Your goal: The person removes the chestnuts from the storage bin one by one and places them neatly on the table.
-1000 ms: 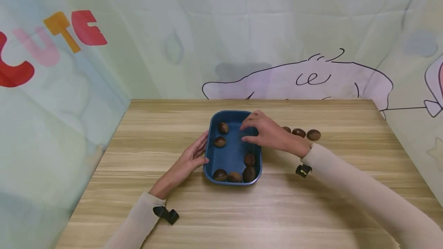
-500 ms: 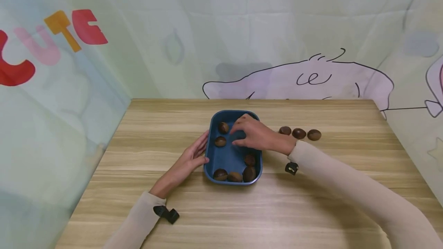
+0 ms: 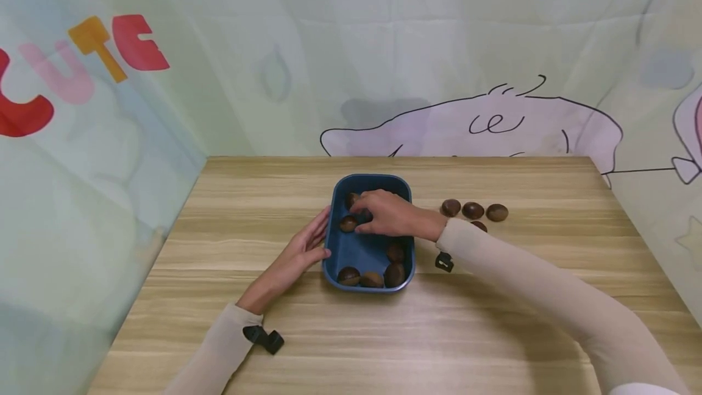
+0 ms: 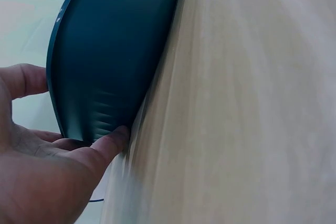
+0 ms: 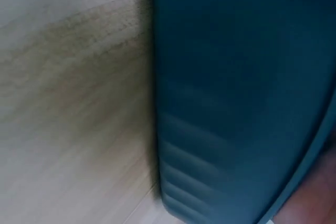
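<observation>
A blue rounded box (image 3: pixel 342 261) stands on the table with several brown chestnuts (image 3: pixel 372 280) along its near and right inner sides. My left hand (image 3: pixel 296 255) lies along its left wall, thumb at the rim; the left wrist view shows fingers against the outer wall of the box (image 4: pixel 105 40). My right hand (image 3: pixel 386 215) reaches in over the right rim, thumb and fingers bent and apart. Its fingertips are right at the upper-left chestnut (image 3: pixel 352 201) and the chestnut below it (image 3: pixel 348 224). In the right wrist view the box's wall (image 5: pixel 236 87) hides most of the hand.
On the wooden table (image 3: pixel 263 194), right of the box, three chestnuts (image 3: pixel 473 210) lie in a row. Another chestnut (image 3: pixel 479 225) shows partly behind the right sleeve (image 3: pixel 526 261). A printed cloth backdrop (image 3: pixel 417 47) hangs behind the table.
My right hand has moved left across the box, up to the two chestnuts at its upper left. A chestnut on the table has come out from behind the right arm. My left hand stays put.
</observation>
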The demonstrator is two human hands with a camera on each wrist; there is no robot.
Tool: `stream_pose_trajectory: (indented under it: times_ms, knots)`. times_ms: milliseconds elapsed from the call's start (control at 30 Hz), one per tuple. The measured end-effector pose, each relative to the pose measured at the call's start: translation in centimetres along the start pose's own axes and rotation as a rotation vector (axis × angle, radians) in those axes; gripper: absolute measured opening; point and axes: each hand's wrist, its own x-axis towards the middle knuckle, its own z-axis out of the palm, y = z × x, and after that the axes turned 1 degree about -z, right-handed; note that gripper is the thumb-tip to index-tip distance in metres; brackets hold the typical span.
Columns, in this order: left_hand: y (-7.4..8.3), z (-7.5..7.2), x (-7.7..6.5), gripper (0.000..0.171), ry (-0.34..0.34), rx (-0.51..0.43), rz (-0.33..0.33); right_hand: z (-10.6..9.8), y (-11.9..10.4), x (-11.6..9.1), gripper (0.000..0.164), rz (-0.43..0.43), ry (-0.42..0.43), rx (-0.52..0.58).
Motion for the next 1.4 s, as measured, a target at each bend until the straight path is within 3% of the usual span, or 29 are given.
stream_pose_trajectory:
  times_ms: [300,400,533,633,900,1400]
  knots:
    - [0.0,0.0,0.1,0.089,0.001,0.004,0.000,0.6,-0.3,0.5,0.042,-0.048,-0.043,0.003]
    - [0.0,0.0,0.1,0.088,0.000,0.005,-0.002,1.9,1.2,1.0,0.041,-0.083,-0.024,0.006]
    - [0.1,0.0,0.2,0.087,0.001,0.011,-0.002,2.2,1.1,1.1,0.041,-0.080,-0.033,-0.001]
    - [0.2,0.0,0.2,0.088,0.000,0.014,-0.003,1.3,-0.6,0.8,0.040,-0.036,-0.056,-0.009]
    - [0.0,0.0,0.2,0.088,0.002,0.010,-0.009,1.2,-1.4,0.9,0.034,-0.006,-0.063,-0.036]
    - [-0.7,-0.3,0.2,0.088,-0.003,0.037,0.021,-1.3,-1.4,-2.4,0.037,-0.025,0.066,-0.053]
